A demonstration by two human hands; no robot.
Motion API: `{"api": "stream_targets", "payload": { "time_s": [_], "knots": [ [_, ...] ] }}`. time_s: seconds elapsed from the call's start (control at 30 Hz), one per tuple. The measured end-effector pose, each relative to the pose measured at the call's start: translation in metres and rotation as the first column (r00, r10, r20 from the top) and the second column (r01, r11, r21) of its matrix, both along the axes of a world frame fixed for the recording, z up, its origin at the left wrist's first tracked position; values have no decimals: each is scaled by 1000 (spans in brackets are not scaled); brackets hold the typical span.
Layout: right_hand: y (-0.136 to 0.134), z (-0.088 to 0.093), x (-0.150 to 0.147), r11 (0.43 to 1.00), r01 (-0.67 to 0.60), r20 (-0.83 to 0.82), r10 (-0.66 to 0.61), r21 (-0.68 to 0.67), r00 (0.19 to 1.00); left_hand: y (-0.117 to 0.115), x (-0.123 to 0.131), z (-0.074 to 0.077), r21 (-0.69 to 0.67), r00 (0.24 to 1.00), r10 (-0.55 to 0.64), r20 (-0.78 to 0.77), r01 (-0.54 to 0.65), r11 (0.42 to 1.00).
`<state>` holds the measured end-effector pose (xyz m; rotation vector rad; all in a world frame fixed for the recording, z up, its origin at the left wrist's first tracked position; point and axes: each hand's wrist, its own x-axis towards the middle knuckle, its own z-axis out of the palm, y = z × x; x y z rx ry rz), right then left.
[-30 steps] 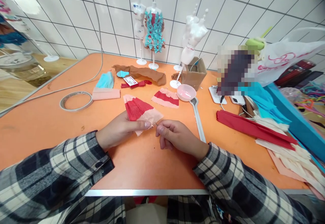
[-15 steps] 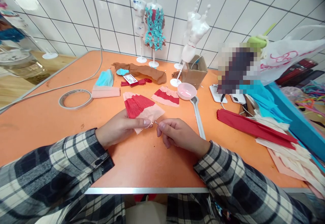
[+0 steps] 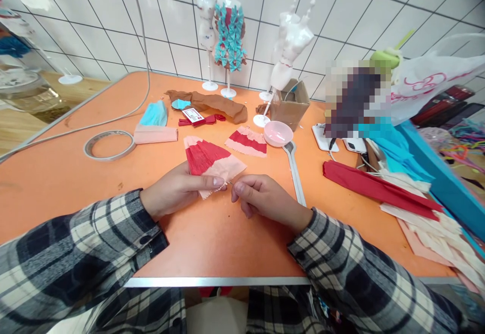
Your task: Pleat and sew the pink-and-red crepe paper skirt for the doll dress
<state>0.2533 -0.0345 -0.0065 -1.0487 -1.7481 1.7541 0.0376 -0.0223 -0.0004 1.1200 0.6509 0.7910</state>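
My left hand [image 3: 178, 190] pinches the lower edge of a pleated red and pink crepe-paper piece [image 3: 210, 159] that fans out over the orange table [image 3: 56, 182]. My right hand [image 3: 257, 197] is closed in a pinch right beside that edge, its fingertips almost touching my left thumb. Earlier a thin pin or needle showed between its fingertips; now whatever it holds is hidden. A second red and pink paper piece [image 3: 247, 141] lies flat just beyond.
Behind stand small dress forms [image 3: 227, 31], one dressed in teal and red paper, a cardboard box [image 3: 291, 104] and a pink bowl [image 3: 278, 133]. A tape ring [image 3: 109, 144] lies left. Red, cream and blue paper sheets [image 3: 382, 187] pile on the right beside a metal ruler [image 3: 294, 170].
My right hand has moved slightly left toward the paper's edge, closing the gap with my left thumb. The thin metal tip seen earlier between its fingers is out of sight.
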Motion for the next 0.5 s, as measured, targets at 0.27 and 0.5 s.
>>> {"api": "stream_targets", "payload": {
  "time_s": [0.27,0.5],
  "knots": [
    [0,-1,-1,1000,15,-20,-15,-17,1000,-1,1,3,-13,997,-54,48,55,998],
    [0,3,-1,1000,-3,-12,2,-13,1000,0,1,2,15,996,-88,33,88,996]
  ]
}}
